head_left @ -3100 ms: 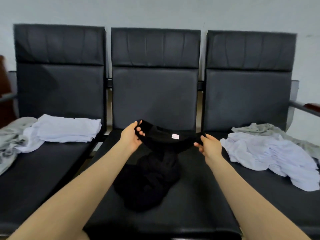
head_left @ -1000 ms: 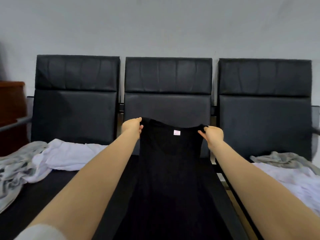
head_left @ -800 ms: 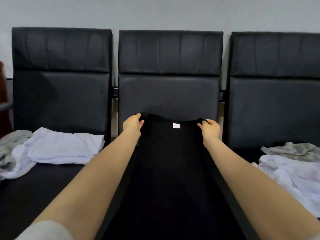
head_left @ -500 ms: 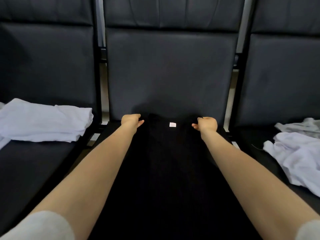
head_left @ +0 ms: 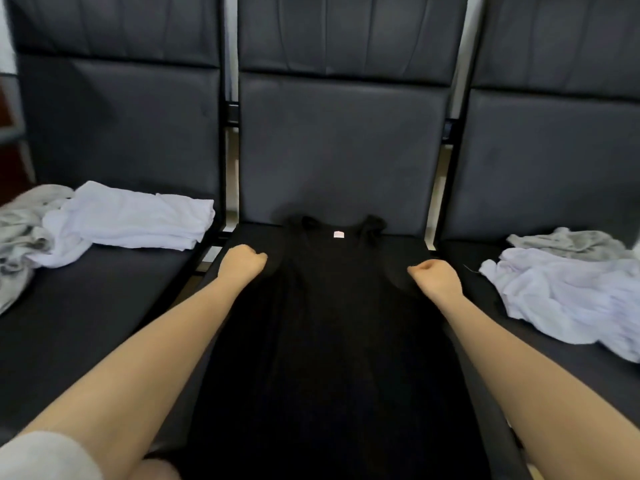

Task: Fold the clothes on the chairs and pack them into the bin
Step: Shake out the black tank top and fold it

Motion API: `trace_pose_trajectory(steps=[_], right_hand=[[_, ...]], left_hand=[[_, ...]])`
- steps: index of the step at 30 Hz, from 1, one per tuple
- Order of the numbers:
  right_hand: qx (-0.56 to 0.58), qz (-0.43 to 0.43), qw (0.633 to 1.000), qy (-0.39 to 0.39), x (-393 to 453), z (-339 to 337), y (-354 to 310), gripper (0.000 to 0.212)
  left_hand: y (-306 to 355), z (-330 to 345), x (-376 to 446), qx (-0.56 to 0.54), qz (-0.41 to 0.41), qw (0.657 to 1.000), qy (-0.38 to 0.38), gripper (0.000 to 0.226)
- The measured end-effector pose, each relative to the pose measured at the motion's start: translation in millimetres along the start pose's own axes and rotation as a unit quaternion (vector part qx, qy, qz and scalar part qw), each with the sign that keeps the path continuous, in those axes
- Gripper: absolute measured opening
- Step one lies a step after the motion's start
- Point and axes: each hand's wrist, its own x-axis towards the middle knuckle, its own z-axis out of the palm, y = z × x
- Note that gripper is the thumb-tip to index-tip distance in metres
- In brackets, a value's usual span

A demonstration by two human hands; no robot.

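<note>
A black top [head_left: 332,306] lies spread flat on the middle chair [head_left: 343,143], neck end toward the backrest, its body running down the seat to the near edge. It is sleeveless with two narrow straps, slightly bunched at the top, and a small pale label sits inside the neckline. The cloth looks matte and soft, with faint lengthwise folds. The left hand [head_left: 242,266] rests at the top's left edge below the strap, fingers curled under; whether its grip is clamped on cloth cannot be told. The right hand [head_left: 437,279] sits at the right edge, fingers curled, seemingly on a fold of the fabric, though a pinch cannot be confirmed. The chairs are dark padded leatherette with stitched panels. On the left chair [head_left: 104,306] lies a roughly folded white garment [head_left: 135,220] touching a crumpled grey one [head_left: 20,233]. On the right chair [head_left: 554,161] a rumpled white garment [head_left: 568,296] lies in front of a grey one [head_left: 568,242].
</note>
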Motion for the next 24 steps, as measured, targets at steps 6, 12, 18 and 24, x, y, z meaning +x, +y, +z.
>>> trace_pose_trajectory(steps=[6,12,18,24], right_hand=[[-0.099,-0.027,0.993,-0.054,-69.9,-20.1,22.1,0.042],[-0.105,-0.069,0.991,-0.051,-83.1,-10.1,25.8,0.022],[0.252,-0.001,0.968,-0.023,-82.0,-1.6,17.4,0.021],[0.328,0.028,0.941,-0.082,-68.4,-3.1,19.3,0.01]], left_hand=[[-23.2,-18.7,-71.1,0.077,0.012,0.996,-0.042,0.048],[-24.1,-8.0,-78.5,-0.041,0.014,0.999,-0.01,0.034],[-20.6,-11.8,-71.7,-0.361,-0.1,0.927,0.026,0.039],[-24.7,-13.9,-60.1,-0.51,-0.122,0.852,-0.011,0.032]])
